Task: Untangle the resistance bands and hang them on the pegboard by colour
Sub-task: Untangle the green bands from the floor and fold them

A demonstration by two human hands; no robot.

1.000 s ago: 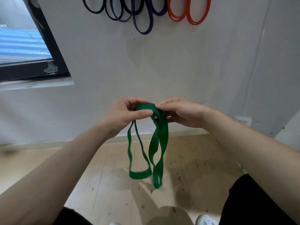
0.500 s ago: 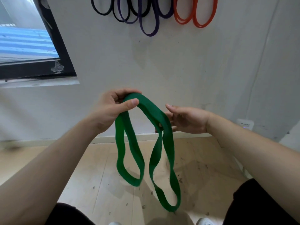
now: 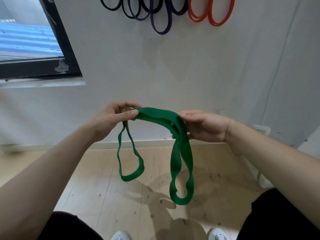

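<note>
Green rubber, the resistance band (image 3: pixel 156 116), is held spread between both raised hands in front of the wall (image 3: pixel 173 75). One bend is pinched by the left hand (image 3: pixel 110 118) between thumb and curled fingers. The other is gripped by the right hand (image 3: pixel 206 126), fingers curled round it. Two loops are seen hanging over the wooden floor (image 3: pixel 103 187).

I'm holding both bare forearms out in front, angling in toward the middle. My left hand (image 3: pixel 114 119) is pinching the green band (image 3: pixel 156 115), thumb on top, fingers curled behind. My right hand (image 3: pixel 205 127) is gripping the same band, fingers curled over it, back of hand up. Hands are sitting level and apart.
</note>
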